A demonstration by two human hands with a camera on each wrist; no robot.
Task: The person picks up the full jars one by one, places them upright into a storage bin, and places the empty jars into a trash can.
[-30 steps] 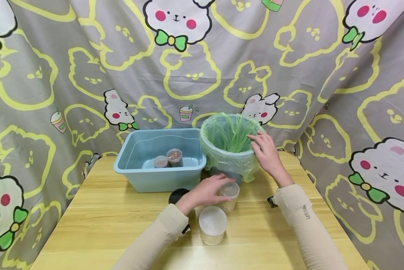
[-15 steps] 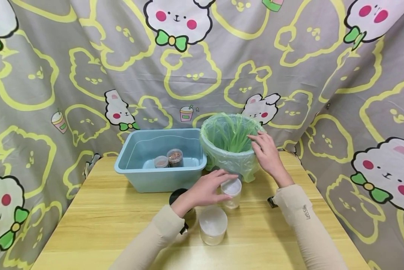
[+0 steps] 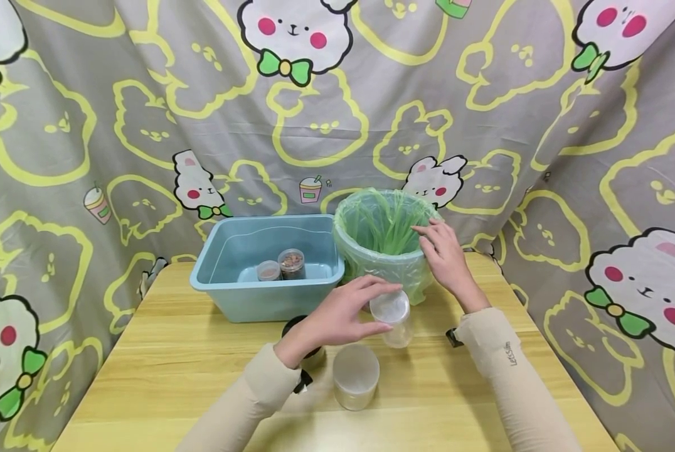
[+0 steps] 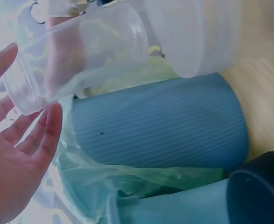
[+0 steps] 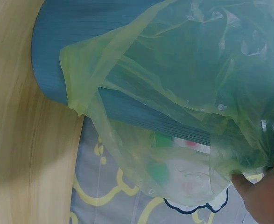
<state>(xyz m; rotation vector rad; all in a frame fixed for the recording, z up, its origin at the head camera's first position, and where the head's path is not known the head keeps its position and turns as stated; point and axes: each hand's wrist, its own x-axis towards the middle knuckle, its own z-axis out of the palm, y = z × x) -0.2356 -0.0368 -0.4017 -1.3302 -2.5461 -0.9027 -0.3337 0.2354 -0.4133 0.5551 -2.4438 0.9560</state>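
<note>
My left hand (image 3: 340,311) holds a clear plastic jar (image 3: 398,334) by its top end, thumb on one side and fingers on the other. The jar leans slightly in front of the bin, and in the left wrist view the see-through jar (image 4: 92,53) shows nothing inside. With my right hand (image 3: 449,262) I grip the rim of the blue trash bin (image 5: 57,56), which is lined with a thin green plastic bag (image 3: 391,270). Its fingers reach over the rim, while the thumb (image 5: 243,185) lies against the bag outside.
A second clear jar (image 3: 356,380) stands on the wooden table (image 3: 162,376) near me. Behind my left wrist is a dark-topped container (image 3: 313,356). Left of the bin, a blue plastic tub (image 3: 270,301) holds two small jars, one with brownish contents (image 3: 293,267). A patterned curtain (image 3: 326,144) hangs behind.
My left hand has moved the clear jar slightly right, and it now leans more. The right hand stays on the bin rim.
</note>
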